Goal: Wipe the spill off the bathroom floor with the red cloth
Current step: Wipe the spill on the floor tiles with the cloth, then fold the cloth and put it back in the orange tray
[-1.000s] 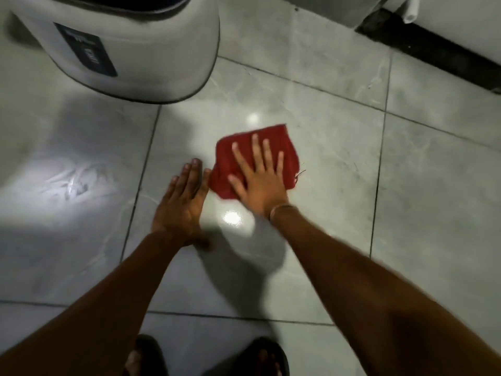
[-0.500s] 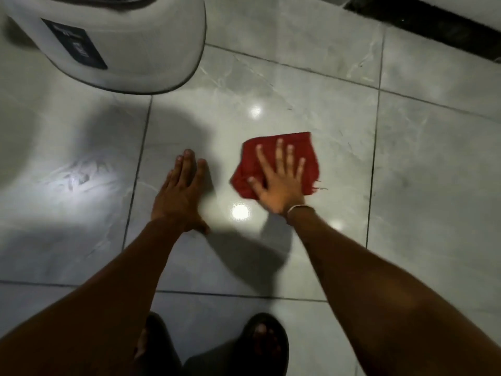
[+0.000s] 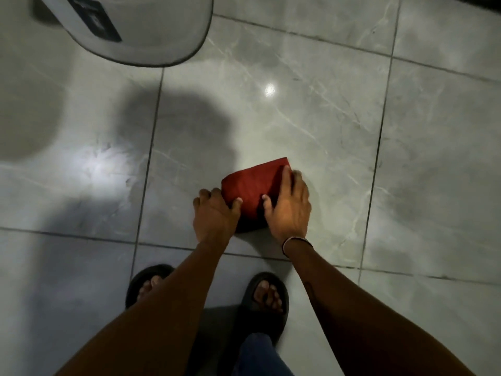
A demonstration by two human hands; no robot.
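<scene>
**Cloth bunched between both hands**

Dim bathroom floor (image 3: 325, 118) of glossy grey tile, white tub (image 3: 141, 28) at far left. Red cloth (image 3: 253, 189) bunched between both hands, equally near each, long axis pointing away and slightly right. Left hand (image 3: 214, 215) gripping its near-left edge, fingers curled. Right hand (image 3: 290, 210) laid along the right side, fingertips blurred, hold impossible to judge. Spill itself lost in glare.

cloth (image 3: 253, 185) on floor (image 3: 339, 118) | left hand (image 3: 215, 215) at its left | right hand (image 3: 291, 210) at its right
</scene>
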